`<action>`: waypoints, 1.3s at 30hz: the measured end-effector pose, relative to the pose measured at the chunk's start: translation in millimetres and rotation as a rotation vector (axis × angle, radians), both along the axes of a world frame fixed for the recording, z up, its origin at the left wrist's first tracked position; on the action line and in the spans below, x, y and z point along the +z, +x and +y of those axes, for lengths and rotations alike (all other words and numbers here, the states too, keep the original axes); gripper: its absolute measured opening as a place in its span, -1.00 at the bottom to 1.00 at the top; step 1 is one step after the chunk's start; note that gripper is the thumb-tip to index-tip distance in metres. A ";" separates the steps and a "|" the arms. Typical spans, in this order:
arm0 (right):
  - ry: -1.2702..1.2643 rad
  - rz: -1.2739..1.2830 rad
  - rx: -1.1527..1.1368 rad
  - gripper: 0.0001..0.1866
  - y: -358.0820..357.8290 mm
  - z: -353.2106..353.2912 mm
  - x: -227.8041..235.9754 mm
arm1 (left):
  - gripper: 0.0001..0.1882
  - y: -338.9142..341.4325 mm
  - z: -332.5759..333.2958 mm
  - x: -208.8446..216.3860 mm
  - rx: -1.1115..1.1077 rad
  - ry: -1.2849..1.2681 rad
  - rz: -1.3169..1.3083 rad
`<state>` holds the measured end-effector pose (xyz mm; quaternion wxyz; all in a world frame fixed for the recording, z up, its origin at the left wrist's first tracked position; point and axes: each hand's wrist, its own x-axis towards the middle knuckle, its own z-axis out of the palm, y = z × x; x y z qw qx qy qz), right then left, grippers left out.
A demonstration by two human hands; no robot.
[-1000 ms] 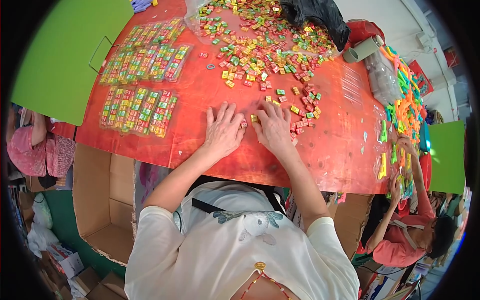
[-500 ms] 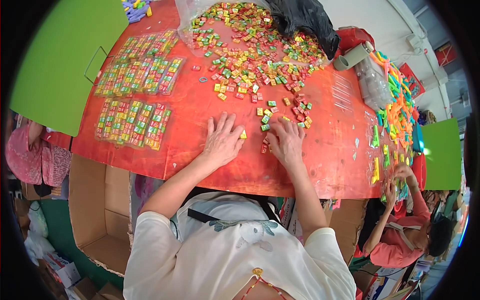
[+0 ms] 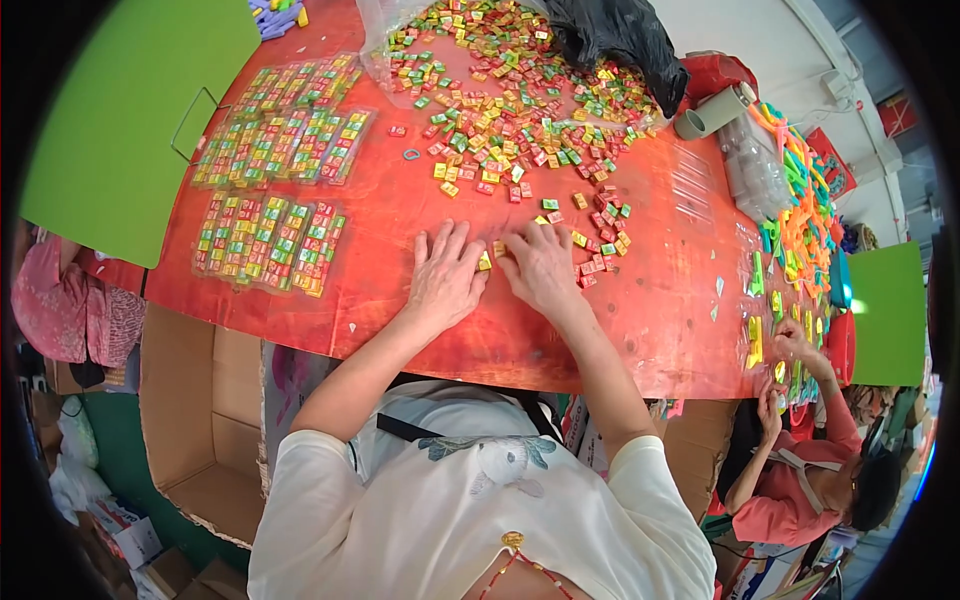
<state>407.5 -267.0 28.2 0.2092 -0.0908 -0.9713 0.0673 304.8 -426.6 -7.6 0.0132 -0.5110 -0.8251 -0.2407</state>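
Note:
On the red tabletop, my left hand (image 3: 447, 272) lies palm down with its fingers spread; a small yellow block (image 3: 485, 262) sits by its index finger and thumb. My right hand (image 3: 543, 266) is just to the right, fingers bent and drawn together over small blocks. One yellow block (image 3: 499, 248) shows at that hand's left edge; the others under the fingers are mostly hidden. Past these fingertips lie green and yellow blocks (image 3: 555, 217). Several red blocks (image 3: 592, 266) lie right of my right hand.
A big heap of small coloured blocks (image 3: 500, 90) spreads at the back, beside a black plastic bag (image 3: 620, 45). Filled clear trays (image 3: 268, 243) lie in rows at left. Empty clear trays (image 3: 690, 185) lie at right. A co-worker (image 3: 800, 460) handles yellow pieces at far right.
My right hand has moved left and slightly away from me, closer to my left hand, bringing blocks along under its fingers. My left hand has stayed nearly in place.

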 end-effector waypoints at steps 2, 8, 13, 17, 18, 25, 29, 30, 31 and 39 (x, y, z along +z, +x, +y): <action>-0.120 0.037 0.061 -0.72 8.8 -8.8 7.0 | -0.49 1.2 0.1 1.4 0.021 0.036 -0.018; -0.048 -0.032 -0.004 -0.76 51.5 7.4 -2.6 | -0.45 4.5 4.6 4.6 0.017 -0.001 0.014; 0.024 0.052 -0.153 -0.85 37.1 35.2 -0.2 | -0.51 4.9 10.6 0.7 0.026 -0.025 0.046; 0.092 0.102 -0.240 -0.82 -10.2 68.6 -6.1 | -0.58 4.4 11.0 -1.1 0.025 0.001 0.056; 0.094 0.011 -0.290 -0.80 -18.2 74.8 -7.6 | -0.58 5.1 12.0 -1.2 0.028 -0.004 0.058; 0.048 -0.081 -0.184 -0.80 -36.5 73.7 -6.7 | -0.60 6.7 12.3 -1.9 0.045 -0.012 0.057; -0.078 -0.081 0.077 -0.83 -12.3 34.0 1.6 | -0.60 6.6 11.3 -2.8 0.053 -0.001 0.072; -0.030 -0.030 0.150 -0.79 -9.4 25.7 0.6 | -0.60 5.8 11.4 -2.4 0.049 -0.002 0.070; -0.032 -0.032 0.147 -0.79 -4.8 21.0 2.9 | -0.59 5.2 11.4 -2.0 0.043 0.007 0.071; -0.041 -0.047 0.004 -0.73 19.2 32.9 4.9 | -0.45 9.0 17.4 2.6 0.054 0.038 0.076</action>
